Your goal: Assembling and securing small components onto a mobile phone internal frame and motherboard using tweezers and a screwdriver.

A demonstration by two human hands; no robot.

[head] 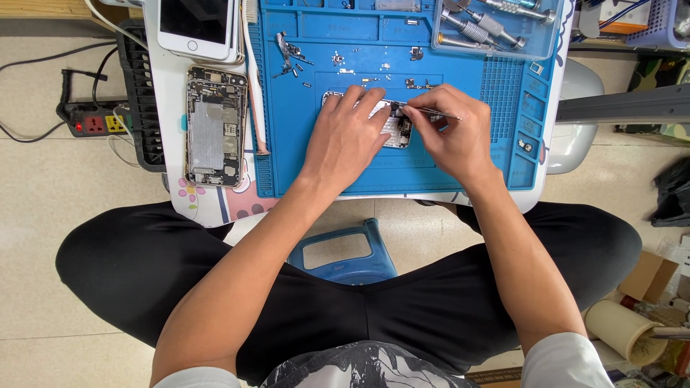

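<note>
Directly under both hands lies the opened phone (394, 128), its back shell resting on the blue work mat (316, 158) with its long axis running side to side, across the person's front. The left hand (345, 140) is spread flat over the left and middle part of it, fingers extended and pressing down, so it covers most of the shell. The right hand (449, 136) sits just to the right, fingers pinched narrow around thin metal tweezers (430, 111); the tweezer tips point left and meet the phone near the left fingertips, at its far edge. Both hands touch the phone, the left with more of its surface.

Beyond the fingers, small screws and brackets (291, 54) lie scattered on the mat. Farther off to the right, a clear tray (553, 43) holds screwdrivers. Well off to the left of the left hand, a second gutted phone body (214, 126) lies with its long axis pointing away, and past it a white phone (195, 27).
</note>
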